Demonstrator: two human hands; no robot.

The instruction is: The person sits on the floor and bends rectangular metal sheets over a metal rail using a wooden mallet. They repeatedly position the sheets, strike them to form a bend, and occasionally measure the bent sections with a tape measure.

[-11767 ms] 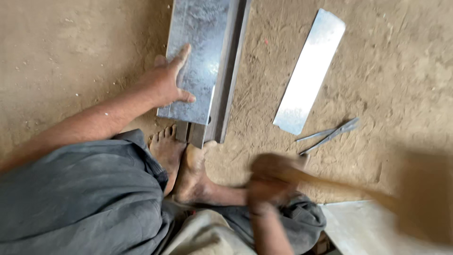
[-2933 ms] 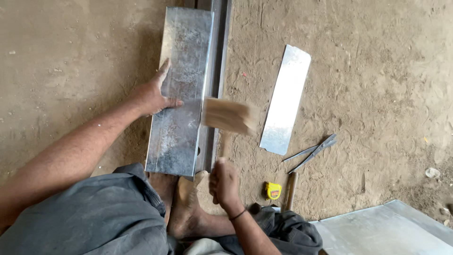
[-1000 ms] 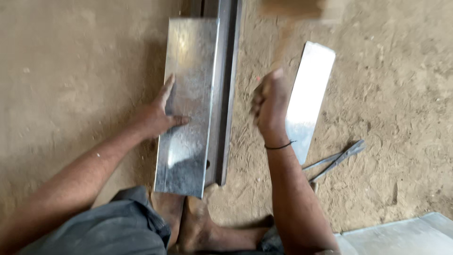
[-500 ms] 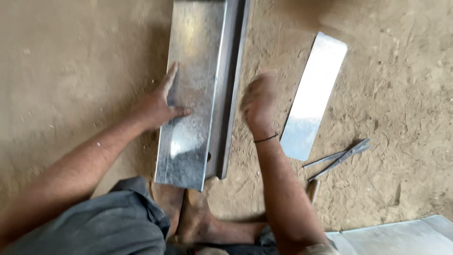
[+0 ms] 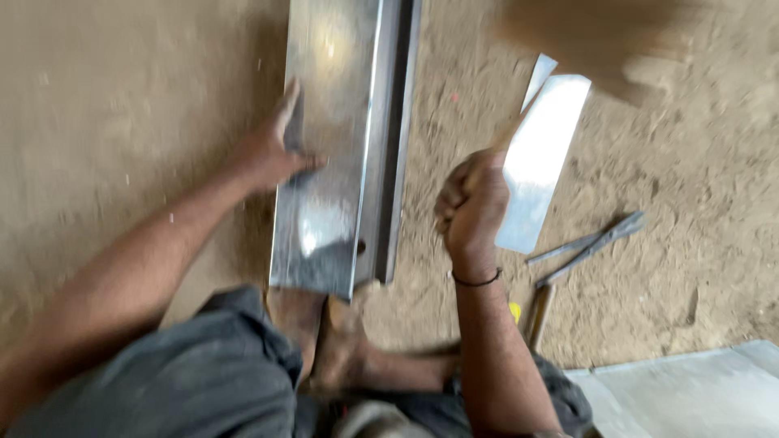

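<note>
Left hand (image 5: 272, 154): spread flat on metal sheet (image 5: 329, 146).
Right hand (image 5: 473, 203): fisted around blurred mallet (image 5: 600, 36).
Floor (image 5: 122, 97): sandy.

a rough sheet-metal workshop w/ a bare dirt floor (image 5: 122, 97). a long folded metal sheet (image 5: 333, 138) lies on the ground beside a smaller metal strip (image 5: 540, 166), w/ tin snips (image 5: 588, 247) nearby (worker sits barefoot on the ground).
</note>
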